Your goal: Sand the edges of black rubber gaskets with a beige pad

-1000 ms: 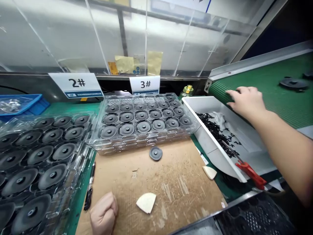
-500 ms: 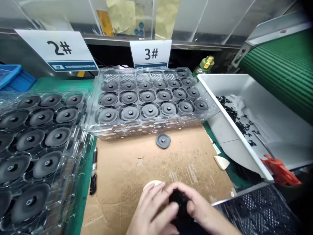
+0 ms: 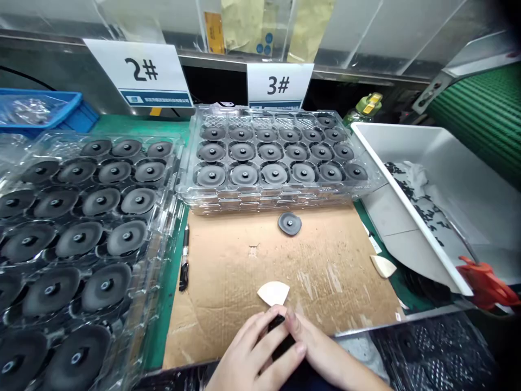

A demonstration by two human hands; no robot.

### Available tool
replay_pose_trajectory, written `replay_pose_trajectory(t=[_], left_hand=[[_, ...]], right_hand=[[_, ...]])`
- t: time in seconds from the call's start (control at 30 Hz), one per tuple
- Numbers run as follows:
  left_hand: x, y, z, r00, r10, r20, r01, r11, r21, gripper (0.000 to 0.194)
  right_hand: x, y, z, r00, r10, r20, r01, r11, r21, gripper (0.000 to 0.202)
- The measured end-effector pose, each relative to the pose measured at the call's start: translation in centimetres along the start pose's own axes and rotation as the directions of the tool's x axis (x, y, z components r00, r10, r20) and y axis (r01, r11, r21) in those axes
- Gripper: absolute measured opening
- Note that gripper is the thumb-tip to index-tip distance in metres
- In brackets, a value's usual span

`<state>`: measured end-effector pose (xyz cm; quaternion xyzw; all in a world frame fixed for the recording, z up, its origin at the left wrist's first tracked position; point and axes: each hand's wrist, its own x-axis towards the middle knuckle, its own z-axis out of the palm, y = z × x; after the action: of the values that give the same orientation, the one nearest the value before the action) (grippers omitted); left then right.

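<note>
At the bottom centre my left hand [image 3: 257,350] and my right hand [image 3: 315,342] meet, fingers bent and fingertips touching. Something black shows in the gaps between them, mostly hidden, and its kind cannot be made out. Just beyond my fingertips a cream wedge-shaped pad [image 3: 273,294] lies on the cardboard sheet [image 3: 228,271]. Farther back on the cardboard rests a single black round disc [image 3: 290,223] with a small hub in its middle. A second cream wedge [image 3: 383,266] sits at the cardboard's right edge.
Clear plastic trays of black discs stand stacked behind [image 3: 264,190] and at the left [image 3: 163,217]. A black pen [image 3: 185,260] lies by the cardboard. At the right are a white bin [image 3: 411,212] with small black pieces and an orange-handled tool [image 3: 488,282].
The view has shifted, so the surroundings sit farther right. My hands have drawn closer together and toward me, uncovering the cream wedge. The black thing between them shows less.
</note>
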<state>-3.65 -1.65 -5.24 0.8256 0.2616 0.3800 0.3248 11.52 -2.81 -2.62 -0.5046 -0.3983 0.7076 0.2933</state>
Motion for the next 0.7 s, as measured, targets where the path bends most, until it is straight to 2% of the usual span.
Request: replay_pose_trajectory(t=[0.03, 0.07, 0.13, 0.17, 0.23, 0.27, 0.3, 0.33, 0.37, 0.43, 0.5, 0.57, 0.7], left_hand=[[-0.6, 0.5, 0.3, 0.986, -0.145, -0.084, 0.136, 0.985, -0.106, 0.037], [-1.2, 0.9, 0.5, 0.950, -0.280, -0.138, 0.248, 0.945, -0.214, 0.035], [-2.3, 1.4, 0.4, 0.844, -0.511, -0.163, 0.411, 0.811, -0.416, 0.037], [-2.7, 1.5, 0.0, 0.775, -0.616, -0.141, 0.466, 0.708, -0.531, 0.045], [-3.2, 1.2, -1.1, 0.603, -0.797, -0.034, 0.475, 0.393, -0.787, 0.063], [-3.4, 1.0, -1.8, 0.526, -0.849, 0.049, 0.416, 0.206, -0.886, 0.065], [-3.5, 0.7, -2.4, 0.476, -0.870, 0.132, 0.328, 0.036, -0.944, 0.062], [-3.7, 0.5, -2.9, 0.455, -0.868, 0.199, 0.239, -0.096, -0.966, 0.057], [-3.8, 0.3, -3.2, 0.454, -0.857, 0.245, 0.171, -0.186, -0.967, 0.052], [-4.2, 0.1, -3.5, 0.478, -0.831, 0.283, 0.090, -0.274, -0.957, 0.048], [-4.4, 0.2, -3.4, 0.512, -0.811, 0.284, 0.044, -0.305, -0.951, 0.049], [-4.5, 0.6, -3.3, 0.526, -0.804, 0.276, 0.013, -0.317, -0.948, 0.049], [-4.3, 1.7, -3.3, 0.503, -0.836, 0.222, -0.024, -0.270, -0.963, 0.043]], right_hand=[[0.0, 0.2, 0.3, 0.999, -0.034, -0.004, 0.034, 0.997, -0.070, 0.054], [0.0, 0.4, 0.5, 0.998, -0.069, -0.013, 0.066, 0.988, -0.142, 0.054], [0.0, 0.8, 0.5, 0.989, -0.128, -0.073, 0.106, 0.962, -0.253, 0.053], [-0.1, 1.0, 0.4, 0.977, -0.165, -0.133, 0.113, 0.936, -0.332, 0.052], [0.1, 1.7, -0.1, 0.925, -0.276, -0.260, 0.074, 0.804, -0.590, 0.047], [0.3, 2.1, -0.5, 0.894, -0.344, -0.287, 0.035, 0.692, -0.721, 0.046], [0.5, 2.6, -0.8, 0.869, -0.405, -0.285, -0.001, 0.573, -0.819, 0.046], [0.9, 3.1, -1.2, 0.858, -0.441, -0.265, -0.024, 0.480, -0.877, 0.046], [1.3, 3.6, -1.5, 0.856, -0.454, -0.246, -0.025, 0.439, -0.898, 0.045], [2.2, 4.4, -2.0, 0.854, -0.470, -0.224, 0.006, 0.441, -0.898, 0.040], [2.9, 4.5, -2.2, 0.844, -0.493, -0.211, 0.040, 0.450, -0.892, 0.035], [3.2, 4.1, -1.9, 0.836, -0.512, -0.198, 0.084, 0.476, -0.875, 0.033], [2.4, 3.4, -0.2, 0.833, -0.533, -0.148, 0.200, 0.540, -0.818, 0.033]])
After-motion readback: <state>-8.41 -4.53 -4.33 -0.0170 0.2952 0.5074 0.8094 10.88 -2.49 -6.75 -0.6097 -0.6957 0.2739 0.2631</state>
